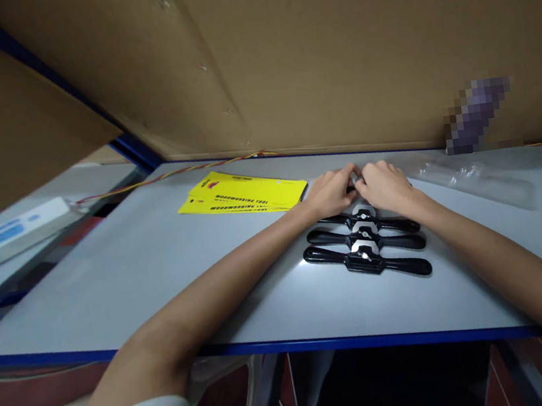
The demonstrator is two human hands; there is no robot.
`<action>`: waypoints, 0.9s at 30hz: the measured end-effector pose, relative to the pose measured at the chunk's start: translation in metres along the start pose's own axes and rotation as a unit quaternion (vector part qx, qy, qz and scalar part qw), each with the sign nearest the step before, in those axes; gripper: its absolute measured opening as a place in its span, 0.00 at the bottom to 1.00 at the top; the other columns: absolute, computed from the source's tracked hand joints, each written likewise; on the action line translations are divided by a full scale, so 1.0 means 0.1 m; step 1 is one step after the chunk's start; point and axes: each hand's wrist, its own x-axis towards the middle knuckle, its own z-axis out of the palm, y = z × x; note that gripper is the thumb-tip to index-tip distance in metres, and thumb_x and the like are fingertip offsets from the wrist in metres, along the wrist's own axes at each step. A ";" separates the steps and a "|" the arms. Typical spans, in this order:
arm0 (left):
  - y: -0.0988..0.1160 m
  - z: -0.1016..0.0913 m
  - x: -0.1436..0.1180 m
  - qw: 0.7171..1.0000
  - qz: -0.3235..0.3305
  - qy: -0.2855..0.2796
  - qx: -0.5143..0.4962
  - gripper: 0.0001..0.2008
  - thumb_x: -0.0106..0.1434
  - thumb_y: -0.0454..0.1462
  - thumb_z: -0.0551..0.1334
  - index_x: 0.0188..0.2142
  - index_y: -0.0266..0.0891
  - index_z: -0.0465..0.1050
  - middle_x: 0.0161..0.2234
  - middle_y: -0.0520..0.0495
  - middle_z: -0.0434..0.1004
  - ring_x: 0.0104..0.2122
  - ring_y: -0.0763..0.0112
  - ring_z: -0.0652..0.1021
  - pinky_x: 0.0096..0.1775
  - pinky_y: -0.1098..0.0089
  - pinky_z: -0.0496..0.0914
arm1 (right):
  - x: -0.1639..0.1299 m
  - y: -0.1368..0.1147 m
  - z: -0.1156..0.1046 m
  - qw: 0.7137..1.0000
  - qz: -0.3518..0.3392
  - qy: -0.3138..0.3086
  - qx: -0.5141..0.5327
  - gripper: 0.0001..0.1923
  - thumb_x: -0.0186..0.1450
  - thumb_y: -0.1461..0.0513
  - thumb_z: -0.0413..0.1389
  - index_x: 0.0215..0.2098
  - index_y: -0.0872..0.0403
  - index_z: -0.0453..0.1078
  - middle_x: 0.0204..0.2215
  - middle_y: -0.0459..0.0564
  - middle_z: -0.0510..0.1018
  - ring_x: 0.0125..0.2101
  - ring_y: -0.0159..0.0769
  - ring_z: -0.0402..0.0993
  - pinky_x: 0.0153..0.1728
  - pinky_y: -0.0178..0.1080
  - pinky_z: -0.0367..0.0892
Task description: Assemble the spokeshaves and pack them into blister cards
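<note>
Reaching toward far edge of worktop (112,284), our left hand (332,193) and right hand (386,186) sit close together, fingers curled; we cannot tell what they pinch. Black tools (363,263) with silver blades (365,246) lie in row between hands and near edge. Yellow cards (244,193) near far edge, leftward; clear plastic bag (483,185) toward far right corner.

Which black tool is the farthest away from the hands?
The black tool at the front of the row, closest to the table's blue front edge. The others lie behind it, nearer the left hand and right hand.
</note>
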 end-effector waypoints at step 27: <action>-0.07 -0.10 0.04 0.997 0.032 -0.057 -0.048 0.21 0.67 0.43 0.65 0.57 0.40 0.76 0.41 0.44 0.86 0.41 0.56 0.84 0.40 0.67 0.71 | 0.12 -0.14 -0.11 0.960 0.168 -0.123 0.189 0.24 0.74 0.60 0.51 0.19 0.51 0.69 0.17 0.54 0.77 0.17 0.38 0.71 0.23 0.40 0.70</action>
